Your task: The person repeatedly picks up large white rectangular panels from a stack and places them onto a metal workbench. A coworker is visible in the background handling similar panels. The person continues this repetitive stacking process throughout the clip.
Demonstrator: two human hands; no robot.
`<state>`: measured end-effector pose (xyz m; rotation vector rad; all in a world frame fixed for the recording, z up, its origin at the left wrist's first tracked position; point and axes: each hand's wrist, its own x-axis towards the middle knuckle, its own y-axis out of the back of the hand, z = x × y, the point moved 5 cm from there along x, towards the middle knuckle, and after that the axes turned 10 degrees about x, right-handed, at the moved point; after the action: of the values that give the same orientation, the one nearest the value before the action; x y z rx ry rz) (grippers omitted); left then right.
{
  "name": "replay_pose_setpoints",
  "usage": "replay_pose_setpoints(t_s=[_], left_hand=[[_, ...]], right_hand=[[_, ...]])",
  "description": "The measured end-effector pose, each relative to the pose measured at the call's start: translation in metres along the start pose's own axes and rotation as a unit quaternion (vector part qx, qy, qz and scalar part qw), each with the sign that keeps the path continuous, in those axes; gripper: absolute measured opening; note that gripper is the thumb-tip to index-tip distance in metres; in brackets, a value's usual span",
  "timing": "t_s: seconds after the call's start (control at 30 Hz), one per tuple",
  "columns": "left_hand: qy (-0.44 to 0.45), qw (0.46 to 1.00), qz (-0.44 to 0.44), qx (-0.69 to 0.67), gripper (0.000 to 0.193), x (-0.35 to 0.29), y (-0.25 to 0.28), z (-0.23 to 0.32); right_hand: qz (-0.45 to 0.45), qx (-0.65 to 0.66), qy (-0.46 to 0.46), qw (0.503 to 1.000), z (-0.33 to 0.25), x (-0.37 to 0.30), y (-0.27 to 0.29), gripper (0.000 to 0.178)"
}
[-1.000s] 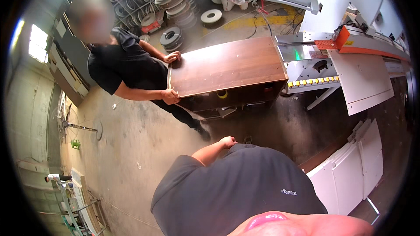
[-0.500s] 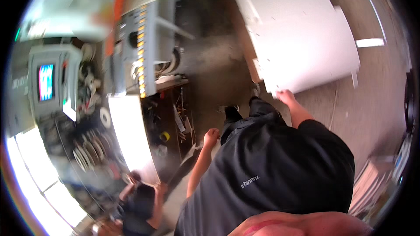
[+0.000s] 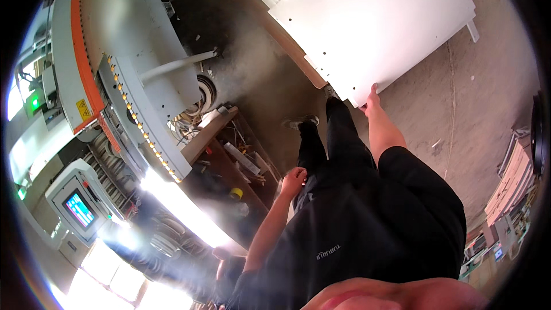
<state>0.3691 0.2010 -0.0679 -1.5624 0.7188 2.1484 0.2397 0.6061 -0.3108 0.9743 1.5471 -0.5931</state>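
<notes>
My right hand grips the near corner of a large white panel, with a finger on top and the rest partly hidden at its edge. Small dark holes dot the panel's surface along its left side. It lies on a stack with a brown board edge showing underneath. Close to my left thigh, my left hand hangs with its fingers curled in, and nothing shows in it.
To the left stands a grey machine with an orange band and a row of yellow rollers. A brown shelf unit holds loose items and yellow tape. A control screen is at far left; stacked boards lean at right.
The view has turned, so the machine and shelf appear tilted, and the other person at lower left is mostly out of sight. My right hand is still at the panel's corner.
</notes>
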Motion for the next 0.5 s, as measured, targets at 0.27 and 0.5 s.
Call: replay_pose_setpoints(t_s=[0.27, 0.5], left_hand=[[0.012, 0.995, -0.039, 0.086, 0.025, 0.059, 0.042, -0.070], [-0.043, 0.998, -0.015, 0.039, 0.025, 0.104, 0.067, -0.002]], right_hand=[[0.036, -0.018, 0.095, 0.995, 0.002, -0.003, 0.032, 0.089], [0.025, -0.023, 0.118, 0.992, 0.027, 0.036, 0.088, 0.093]])
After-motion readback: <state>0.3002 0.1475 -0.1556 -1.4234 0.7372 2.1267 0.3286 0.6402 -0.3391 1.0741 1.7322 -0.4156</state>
